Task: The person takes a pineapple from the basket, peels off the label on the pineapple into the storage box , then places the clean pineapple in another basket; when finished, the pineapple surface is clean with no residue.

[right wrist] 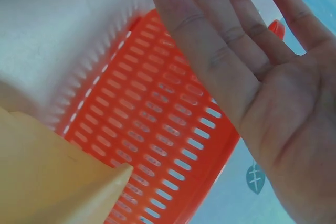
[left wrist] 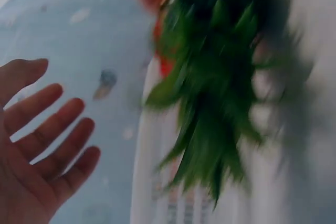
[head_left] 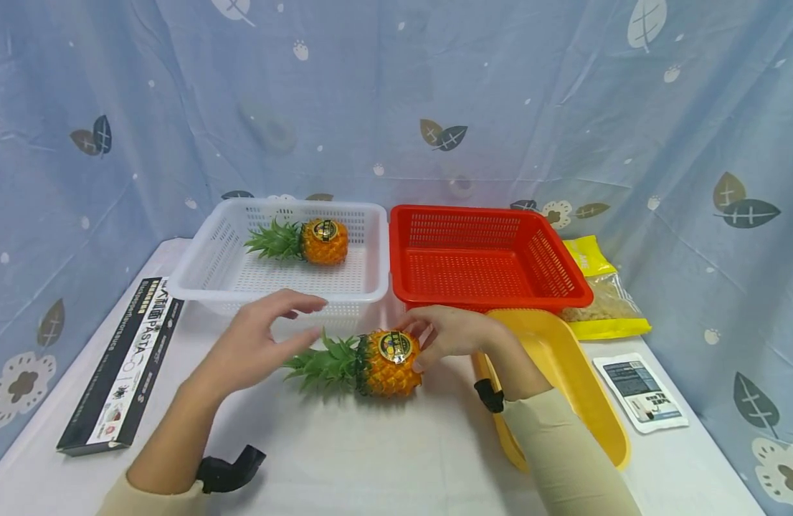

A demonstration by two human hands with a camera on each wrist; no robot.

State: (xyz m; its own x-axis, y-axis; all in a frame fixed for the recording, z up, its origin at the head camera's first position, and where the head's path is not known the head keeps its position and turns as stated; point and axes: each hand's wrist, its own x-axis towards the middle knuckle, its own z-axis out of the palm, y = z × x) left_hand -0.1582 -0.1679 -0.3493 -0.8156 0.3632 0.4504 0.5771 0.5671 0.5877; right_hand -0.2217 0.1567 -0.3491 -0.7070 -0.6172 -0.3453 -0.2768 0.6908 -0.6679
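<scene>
In the head view a pineapple (head_left: pixel 388 364) lies on its side on the white table, green crown to the left. My right hand (head_left: pixel 454 332) is at its base, thumb and fingertips touching the fruit; the right wrist view shows this hand (right wrist: pixel 273 87) with fairly straight fingers, only a sliver of orange past them. Just left of the crown, my left hand (head_left: pixel 257 340) hovers with spread fingers and holds nothing. The left wrist view has the blurred leaves (left wrist: pixel 205 93) beside the open left hand (left wrist: pixel 47 145). Another pineapple (head_left: pixel 324 242) lies in the white basket (head_left: pixel 371 287).
A red basket (head_left: pixel 487 297) stands right of the white one. Nearer on the right is a yellow tray (head_left: pixel 590 387), partly behind my right forearm. Beyond it lie a yellow-and-clear bag (head_left: pixel 606 297) and a white packet (head_left: pixel 642 393). A long black pasta box (head_left: pixel 122 365) lies at left.
</scene>
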